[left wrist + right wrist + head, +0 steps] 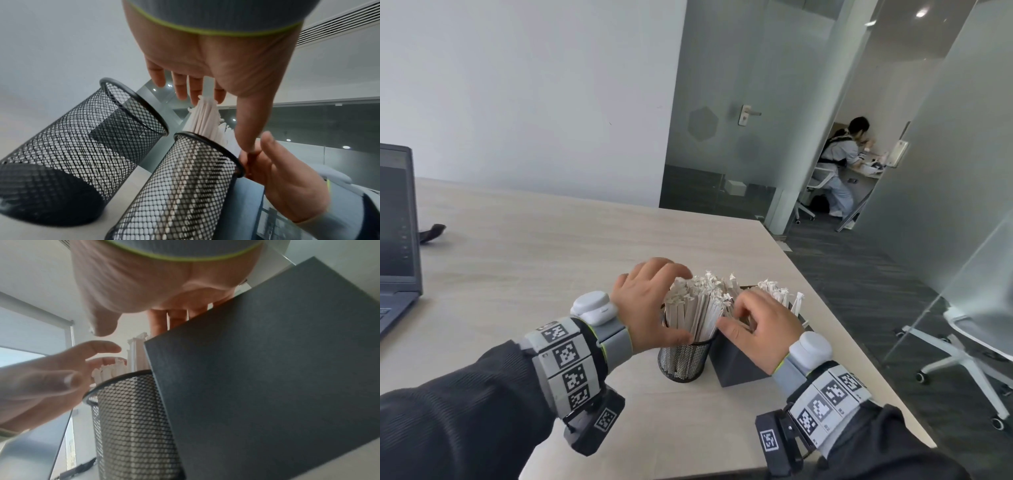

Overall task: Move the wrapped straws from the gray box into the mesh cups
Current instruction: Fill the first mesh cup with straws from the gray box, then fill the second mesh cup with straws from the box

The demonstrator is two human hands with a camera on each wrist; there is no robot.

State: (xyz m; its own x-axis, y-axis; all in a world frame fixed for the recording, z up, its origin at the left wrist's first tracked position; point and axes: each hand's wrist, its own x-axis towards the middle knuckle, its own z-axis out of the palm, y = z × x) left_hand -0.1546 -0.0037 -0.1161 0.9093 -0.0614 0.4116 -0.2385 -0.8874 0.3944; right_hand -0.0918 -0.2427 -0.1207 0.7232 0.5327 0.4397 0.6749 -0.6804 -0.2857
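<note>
One mesh cup [681, 356] looks packed; gray box [739, 363] keeps some wrapped straws [774, 291]; left hand [650, 301] spread flat, right hand [763, 325] grip unclear

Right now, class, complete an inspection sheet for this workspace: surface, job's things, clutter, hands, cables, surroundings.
Surface: pale wood-grain table.
Job's things: mesh cup packed with wrapped straws; second mesh cup beside it, no straws above its rim; gray box with straws left inside.
Clutter: open laptop at left; black strap beside it.
Hands: left hand over the straw tops, fingers straight; right hand at the box, grip unclear.
Cables: nothing seen.
Surroundings: glass partition, office chair, person seated in next room.
</note>
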